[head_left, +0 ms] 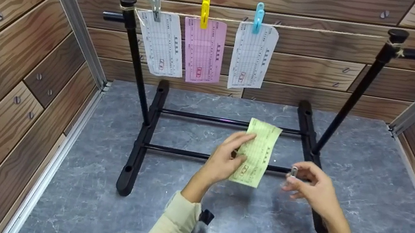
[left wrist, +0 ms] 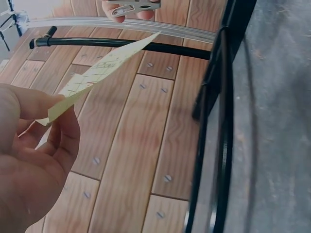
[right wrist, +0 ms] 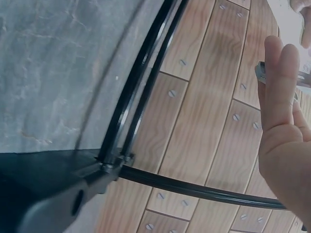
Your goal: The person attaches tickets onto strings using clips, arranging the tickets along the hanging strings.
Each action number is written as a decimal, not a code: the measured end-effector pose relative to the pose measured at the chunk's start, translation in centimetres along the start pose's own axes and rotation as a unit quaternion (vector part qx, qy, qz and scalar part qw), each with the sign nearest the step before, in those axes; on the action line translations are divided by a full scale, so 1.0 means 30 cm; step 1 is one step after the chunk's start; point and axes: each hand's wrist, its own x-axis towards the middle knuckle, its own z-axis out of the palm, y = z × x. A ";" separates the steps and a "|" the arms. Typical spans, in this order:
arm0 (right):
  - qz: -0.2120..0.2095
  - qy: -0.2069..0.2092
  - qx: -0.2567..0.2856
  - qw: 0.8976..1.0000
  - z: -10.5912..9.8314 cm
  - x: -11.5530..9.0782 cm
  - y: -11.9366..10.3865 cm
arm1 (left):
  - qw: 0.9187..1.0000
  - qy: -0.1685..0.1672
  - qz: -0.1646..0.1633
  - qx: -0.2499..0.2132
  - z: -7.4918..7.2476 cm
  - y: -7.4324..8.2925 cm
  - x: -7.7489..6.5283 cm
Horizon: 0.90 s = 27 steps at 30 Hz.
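Note:
My left hand pinches a pale green printed paper slip by its left edge, thumb in front. In the left wrist view the slip tilts up and away from the fingertips. To the right, apart from the slip, my right hand holds a grey clothespin between thumb and fingers. The same clothespin shows at the top of the left wrist view. Fingers hide most of it in the right wrist view. Both hands are above the lower bars of a black rack.
A string runs between the rack's posts. From it hang a white slip under a grey clothespin, a pink slip under a yellow one, and another white slip under a blue one. Wood-patterned walls surround the grey tabletop.

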 end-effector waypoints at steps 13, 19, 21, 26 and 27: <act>-0.050 0.001 0.004 0.999 -0.020 0.064 -0.108 | 0.997 0.003 0.083 -0.002 -0.028 0.056 0.133; -0.075 0.005 -0.023 0.997 -0.044 0.093 -0.180 | 0.994 0.023 0.101 -0.017 -0.034 0.094 0.205; -0.084 0.005 -0.039 0.996 -0.053 0.102 -0.205 | 0.994 0.026 0.107 -0.029 -0.034 0.105 0.228; -0.109 0.001 -0.084 0.991 -0.074 0.120 -0.269 | 0.991 0.029 0.124 -0.046 -0.037 0.133 0.279; -0.113 0.001 -0.094 0.989 -0.078 0.122 -0.283 | 0.990 0.030 0.127 -0.048 -0.038 0.139 0.288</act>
